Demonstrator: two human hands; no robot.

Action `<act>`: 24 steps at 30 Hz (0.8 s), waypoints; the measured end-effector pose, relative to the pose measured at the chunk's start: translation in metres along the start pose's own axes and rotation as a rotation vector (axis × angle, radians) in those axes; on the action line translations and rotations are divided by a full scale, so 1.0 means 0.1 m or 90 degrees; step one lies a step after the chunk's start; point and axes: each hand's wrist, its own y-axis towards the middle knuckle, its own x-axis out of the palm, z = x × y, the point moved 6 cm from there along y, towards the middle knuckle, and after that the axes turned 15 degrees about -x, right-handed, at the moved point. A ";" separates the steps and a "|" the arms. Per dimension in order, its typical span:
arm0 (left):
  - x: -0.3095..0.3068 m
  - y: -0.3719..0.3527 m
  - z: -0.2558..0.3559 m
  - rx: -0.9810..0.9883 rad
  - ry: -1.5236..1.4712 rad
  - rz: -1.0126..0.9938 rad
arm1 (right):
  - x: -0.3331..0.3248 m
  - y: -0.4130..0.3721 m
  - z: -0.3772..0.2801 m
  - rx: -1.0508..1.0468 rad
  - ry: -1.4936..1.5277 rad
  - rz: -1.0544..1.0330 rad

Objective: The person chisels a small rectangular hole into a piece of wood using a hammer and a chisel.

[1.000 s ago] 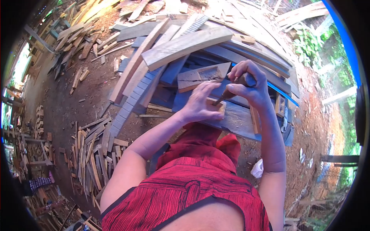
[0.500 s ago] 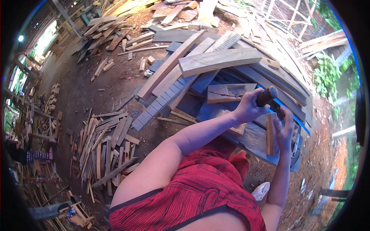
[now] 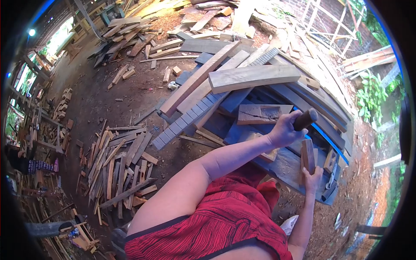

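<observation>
My left hand (image 3: 286,130) is wrapped round a dark, rounded wooden piece (image 3: 306,119), its blunt end facing up. Below and to the right, my right hand (image 3: 313,178) grips the lower end of a narrow wooden block (image 3: 308,155), which stands tilted over the bluish work surface (image 3: 286,165). A second light piece lies close behind that block. To the left of my left hand is a thick block with a rectangular hollow and a crack (image 3: 253,114). Another light block (image 3: 269,154) is partly hidden under my left forearm.
A long thick board (image 3: 255,78) and several planks lie stacked beyond the work surface. A notched strip (image 3: 182,123) juts to the left. Scrap wood (image 3: 123,167) is heaped on the ground at left. A small block with a hole (image 3: 330,161) sits at the right edge.
My right hand was open beside the narrow block; it has moved down and closed on its lower end, and the block is now tilted. My left hand still holds the dark piece.
</observation>
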 end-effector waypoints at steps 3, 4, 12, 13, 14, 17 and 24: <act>0.01 0.00 0.01 0.002 -0.014 -0.004 | -0.20 0.07 0.08 -0.029 0.236 0.037; 0.02 -0.03 0.02 0.013 -0.014 -0.009 | -0.46 0.13 -0.09 -0.051 0.279 0.082; 0.09 -0.04 0.06 0.003 0.016 -0.010 | -2.12 0.44 -1.47 -0.336 0.621 0.414; 0.09 -0.05 0.07 0.014 0.016 -0.006 | -1.96 0.48 -1.55 -0.037 0.465 0.303; 0.09 -0.06 0.08 0.024 0.017 -0.003 | -1.71 0.53 -1.64 -0.217 0.344 0.161; 0.08 -0.03 0.04 -0.046 -0.017 -0.013 | -1.73 0.71 -1.81 -0.229 0.316 -0.068; 0.18 0.00 -0.10 -0.007 -0.008 -0.046 | -2.29 0.64 -1.79 -0.270 0.504 0.420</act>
